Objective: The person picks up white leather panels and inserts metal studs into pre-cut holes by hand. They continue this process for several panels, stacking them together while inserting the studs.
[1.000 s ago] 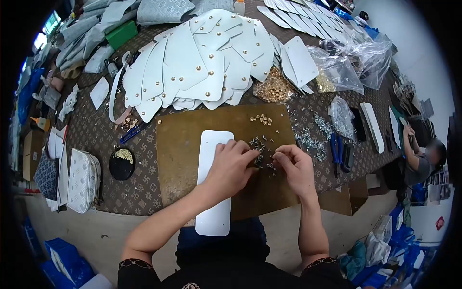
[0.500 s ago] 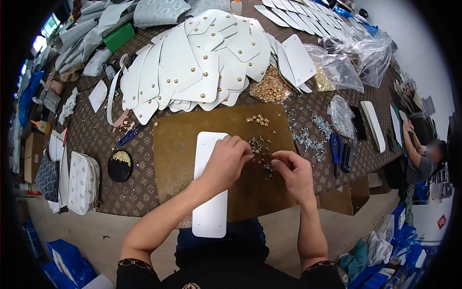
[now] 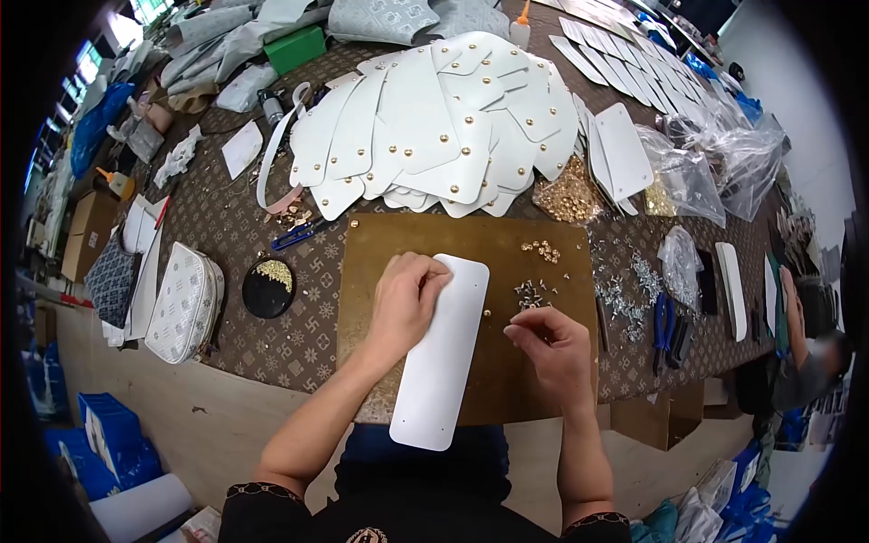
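Observation:
A long white panel (image 3: 444,362) with rounded corners and small holes lies slanted on the brown board (image 3: 380,237), its lower end past the board's front edge. My left hand (image 3: 407,303) grips its upper left edge between thumb and fingers. To the right of the panel, my right hand (image 3: 554,348) hovers with thumb and forefinger pinched; whatever is between them is too small to make out. Just beyond that hand lie small silver screws (image 3: 534,293), partly hidden by its fingers. Gold studs (image 3: 541,251) form a little group farther back. One single gold stud (image 3: 487,313) sits beside the panel.
Behind the board rises a heap of white studded panels (image 3: 434,127), with a bag of gold studs (image 3: 572,190) at its right. Blue pliers (image 3: 663,321) and scattered screws (image 3: 625,299) lie rightward. A black dish (image 3: 269,303) stands left. Another person (image 3: 806,362) is far right.
The camera view has shifted. My left hand has moved from the screws to the panel's left edge, and the panel has tilted. My right hand stays beside the screws, fingers pinched.

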### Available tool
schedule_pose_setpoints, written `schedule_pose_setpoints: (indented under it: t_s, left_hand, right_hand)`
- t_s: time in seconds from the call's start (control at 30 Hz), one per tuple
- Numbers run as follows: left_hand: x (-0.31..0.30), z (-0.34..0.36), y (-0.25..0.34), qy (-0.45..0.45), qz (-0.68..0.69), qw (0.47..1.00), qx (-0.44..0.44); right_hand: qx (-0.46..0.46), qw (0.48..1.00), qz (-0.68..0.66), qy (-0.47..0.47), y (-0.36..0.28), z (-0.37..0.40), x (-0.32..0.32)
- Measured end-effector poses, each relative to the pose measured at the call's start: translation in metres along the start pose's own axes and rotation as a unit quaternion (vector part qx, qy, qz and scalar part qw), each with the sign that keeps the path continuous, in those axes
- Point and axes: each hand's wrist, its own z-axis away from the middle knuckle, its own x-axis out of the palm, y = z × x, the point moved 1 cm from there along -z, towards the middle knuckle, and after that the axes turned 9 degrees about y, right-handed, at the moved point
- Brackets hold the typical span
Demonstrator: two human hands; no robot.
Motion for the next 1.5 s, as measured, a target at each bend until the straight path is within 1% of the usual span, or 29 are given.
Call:
schedule_pose_setpoints:
  t_s: [0.03,0.07,0.1,0.13,0.17,0.2,0.33,0.4,0.43,0.5,0.53,0.6,0.63,0.7,0.9,1.03,1.1,1.2,1.23,1.3,1.33,1.4,1.43,1.5]
  left_hand:
    - [0.003,-0.002,0.001,0.012,-0.011,1.0,0.014]
    - [0.008,-0.006,-0.002,0.051,-0.015,0.996,0.075]
    - [0.011,-0.008,-0.006,0.062,-0.018,0.995,0.075]
    - [0.014,-0.01,-0.009,0.035,-0.025,0.993,0.108]
    - [0.017,-0.013,-0.011,0.007,-0.032,0.99,0.14]
    - [0.019,-0.013,-0.011,-0.028,-0.03,0.991,0.129]
    - [0.025,-0.013,-0.013,-0.035,-0.067,0.991,0.114]
    - [0.025,-0.013,-0.012,-0.017,-0.006,0.992,0.121]
    - [0.024,-0.011,-0.01,-0.018,-0.004,0.993,0.12]
    - [0.02,-0.006,-0.004,0.008,0.067,0.994,0.089]
    - [0.019,-0.003,0.0,0.005,0.069,0.994,0.087]
    - [0.014,-0.001,0.008,0.06,0.111,0.983,0.133]
    - [0.012,0.001,0.012,0.06,0.111,0.983,0.131]
    - [0.009,0.004,0.02,0.072,0.143,0.98,0.119]
    - [0.008,0.009,0.025,0.106,0.165,0.971,0.133]
    - [0.007,0.011,0.025,0.108,0.165,0.969,0.146]
    - [0.005,0.01,0.028,0.11,0.172,0.965,0.163]
    - [0.004,0.01,0.028,0.108,0.186,0.964,0.158]
    - [0.004,0.011,0.026,0.109,0.184,0.964,0.157]
    - [0.003,0.011,0.026,0.117,0.199,0.958,0.169]
    - [0.0,0.012,0.027,0.115,0.199,0.958,0.17]
    - [-0.009,0.019,0.026,0.122,0.257,0.957,0.048]
    - [-0.009,0.023,0.024,0.117,0.257,0.958,0.049]
    - [-0.009,0.033,0.017,0.122,0.375,0.919,-0.014]
  right_hand:
    - [-0.005,1.0,0.0,-0.007,0.001,-0.001,0.003]
    - [-0.005,1.0,0.001,-0.014,0.004,-0.002,0.006]
    - [-0.008,1.0,0.002,-0.023,0.003,-0.004,0.009]
    - [-0.015,0.999,0.003,-0.031,0.001,-0.005,0.011]
    - [-0.019,1.0,0.012,-0.012,-0.001,-0.005,0.013]
    - [-0.02,1.0,0.021,0.01,-0.003,-0.006,0.014]
    - [-0.033,0.999,0.028,0.019,0.001,-0.006,0.012]
    - [0.0,0.999,-0.013,0.029,0.002,-0.006,0.014]
    - [0.002,0.999,-0.011,0.031,0.002,-0.006,0.015]
    - [0.017,0.998,-0.055,0.014,0.004,-0.007,0.019]
    - [0.019,0.998,-0.053,0.016,0.008,-0.008,0.021]
    - [-0.123,0.992,0.004,0.014,0.011,-0.012,0.026]
    - [-0.122,0.992,0.005,0.013,0.011,-0.013,0.029]
    - [-0.089,0.995,-0.053,-0.001,0.008,-0.015,0.036]
    - [-0.046,0.997,-0.054,0.01,0.005,-0.015,0.04]
    - [-0.042,0.998,-0.047,-0.005,0.01,-0.012,0.038]
    - [-0.021,0.996,-0.087,0.014,0.008,-0.012,0.041]
    - [-0.006,0.992,-0.126,0.004,-0.011,-0.011,0.046]
    - [-0.006,0.992,-0.128,0.002,-0.011,-0.011,0.045]
    - [0.038,0.995,-0.091,-0.026,-0.01,-0.012,0.044]
    - [0.039,0.995,-0.092,-0.024,-0.007,-0.012,0.043]
    - [0.022,0.994,-0.107,-0.011,-0.001,-0.011,0.042]
    - [0.024,0.994,-0.109,-0.007,-0.002,-0.01,0.041]
    - [0.016,0.994,-0.111,-0.001,-0.007,-0.009,0.04]
